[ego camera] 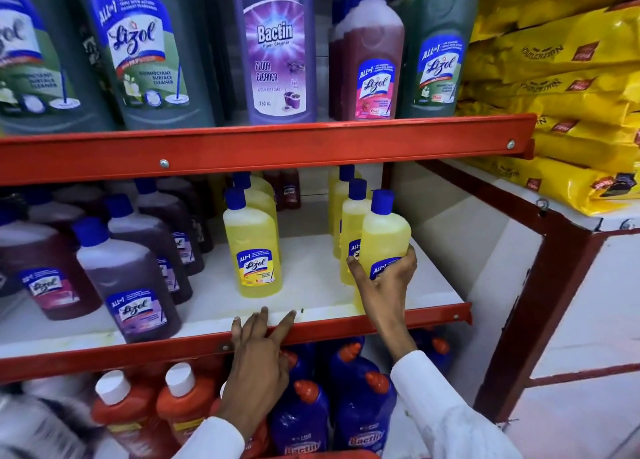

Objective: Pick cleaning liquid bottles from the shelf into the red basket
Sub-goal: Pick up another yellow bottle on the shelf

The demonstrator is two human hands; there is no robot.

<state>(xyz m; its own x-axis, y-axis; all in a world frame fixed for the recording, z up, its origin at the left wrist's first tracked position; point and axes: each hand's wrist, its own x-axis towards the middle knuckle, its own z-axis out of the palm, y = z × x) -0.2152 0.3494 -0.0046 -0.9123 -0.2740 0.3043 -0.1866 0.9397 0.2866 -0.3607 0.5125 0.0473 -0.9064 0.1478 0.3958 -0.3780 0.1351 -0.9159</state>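
Landmark: the middle shelf (311,278), a white board with a red front rail.
Right hand (384,278): wrapped around the lower body of a yellow bottle (384,237), thumb on the near-left side, fingers around the far-right side; a white sleeve (446,406) covers the forearm.
Yellow bottle: upright, blue cap, at the right front of the middle shelf; whether its base touches the board cannot be told, since the hand and wrist cover it.
Left hand (258,351): holding nothing, fingers spread and laid flat over the red rail of the middle shelf, fingertips on the white board.
Other yellow bottles: two just behind the held one; another row (252,247) stands left of it, near the shelf's middle.
Purple-brown bottles (131,278): crowd the left part of the middle shelf.
Above the middle shelf: green bottles (145,53), a lavender floor-cleaner bottle (277,50), a pink-labelled one.
Below the middle shelf: orange bottles (128,420) with white caps, blue bottles (363,403) with orange caps.
Right of the middle shelf: stacked yellow bags (561,84).
Bottom frame edge: a red strip; I cannot tell what it is.
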